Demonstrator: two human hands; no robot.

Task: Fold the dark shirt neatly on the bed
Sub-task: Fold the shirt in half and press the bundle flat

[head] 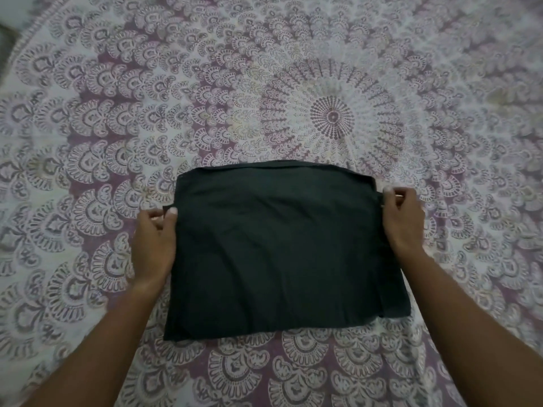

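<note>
The dark shirt lies folded into a flat, roughly square packet on the patterned bedspread, near the front middle of the head view. My left hand is at the packet's left edge and pinches the cloth between thumb and fingers. At the right edge my right hand pinches the cloth near the upper right corner. A thin strip of a lower layer shows along the right side and the far edge.
The bedspread, white and mauve with a mandala print, fills the whole view. Its fringed rim curves across the far left corner, with a darker surface beyond it.
</note>
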